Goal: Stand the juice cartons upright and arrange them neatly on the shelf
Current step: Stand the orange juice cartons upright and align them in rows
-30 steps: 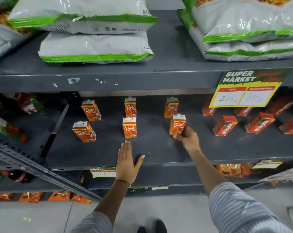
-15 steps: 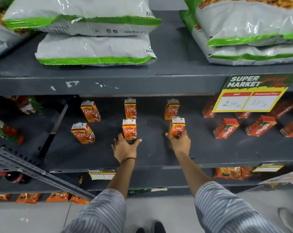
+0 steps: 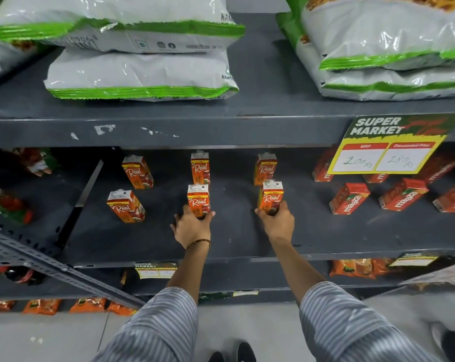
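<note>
Several orange Real juice cartons stand upright in two rows on the dark grey middle shelf (image 3: 234, 246). My left hand (image 3: 192, 227) grips the base of the front middle carton (image 3: 198, 198). My right hand (image 3: 276, 220) holds the base of the front right carton (image 3: 271, 195). The front left carton (image 3: 125, 206) stands free and a little turned. Behind them stand the back left carton (image 3: 137, 172), the back middle carton (image 3: 200, 167) and the back right carton (image 3: 265, 168), all untouched.
Red Maaza cartons (image 3: 349, 198) lie tipped on the shelf's right side, behind a yellow price sign (image 3: 388, 150). Large white-and-green bags (image 3: 140, 74) fill the shelf above. A slanted metal brace (image 3: 51, 267) crosses the lower left. Orange packets (image 3: 43, 305) sit low down.
My left hand moved up from the bare shelf front and took hold of the front middle carton. My right hand settled around the front right carton's base.
</note>
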